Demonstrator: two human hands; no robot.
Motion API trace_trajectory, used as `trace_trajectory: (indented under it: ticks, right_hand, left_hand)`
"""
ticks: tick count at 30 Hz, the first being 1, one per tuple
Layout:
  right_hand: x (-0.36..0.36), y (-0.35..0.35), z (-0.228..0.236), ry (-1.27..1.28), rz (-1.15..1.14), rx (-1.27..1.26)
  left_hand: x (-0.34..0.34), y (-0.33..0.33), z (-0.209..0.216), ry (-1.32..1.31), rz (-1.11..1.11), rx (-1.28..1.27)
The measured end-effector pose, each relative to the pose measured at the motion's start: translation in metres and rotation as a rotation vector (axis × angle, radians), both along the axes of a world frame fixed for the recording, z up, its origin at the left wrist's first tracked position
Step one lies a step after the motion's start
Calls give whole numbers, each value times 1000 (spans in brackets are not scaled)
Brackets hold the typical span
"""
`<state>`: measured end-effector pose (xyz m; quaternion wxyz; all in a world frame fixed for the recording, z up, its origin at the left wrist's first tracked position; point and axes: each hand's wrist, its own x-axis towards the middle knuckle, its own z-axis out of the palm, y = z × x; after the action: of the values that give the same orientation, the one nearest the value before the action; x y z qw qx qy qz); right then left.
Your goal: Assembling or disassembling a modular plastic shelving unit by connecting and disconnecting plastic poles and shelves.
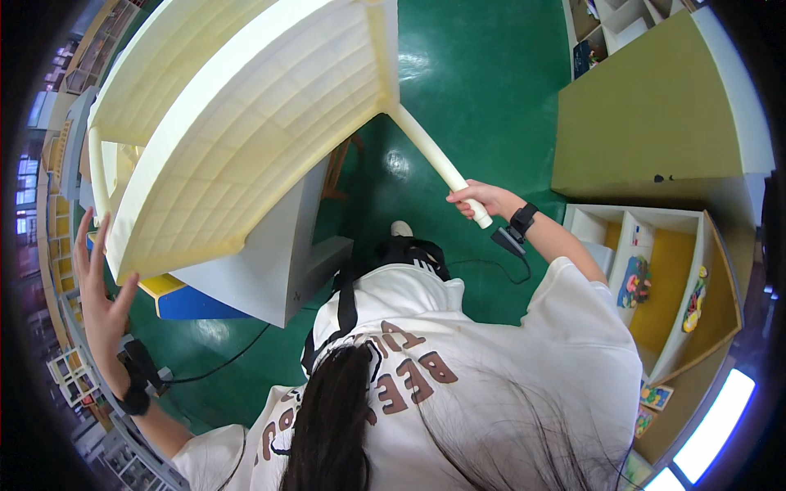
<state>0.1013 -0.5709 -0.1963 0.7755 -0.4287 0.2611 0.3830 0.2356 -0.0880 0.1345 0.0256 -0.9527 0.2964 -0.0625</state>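
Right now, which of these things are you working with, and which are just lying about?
In use:
- cream ribbed piece, left fingers at its edge
- cream tube at its corner, right fingers around it

Just around:
- open shelf unit
- colourful items on it
- green-sided cabinet

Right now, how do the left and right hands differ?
The left hand is open, fingers spread at the edge of the cream panel; the right hand is curled around the cream pole. The left hand's fingers point toward the picture's top; the right hand's, left. Both wear black wristbands.
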Motion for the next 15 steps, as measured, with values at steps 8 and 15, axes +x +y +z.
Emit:
trace_trajectory:
  ticks: [8, 15]
  right_hand:
    - [-7, 14, 12, -149, -29, -370]
    - [-14, 33, 6, -192, -63, -463]
  left_hand:
    - [-18, -177, -29, -27, -328, -58]
    - [42, -263, -51, -353, -61, -213]
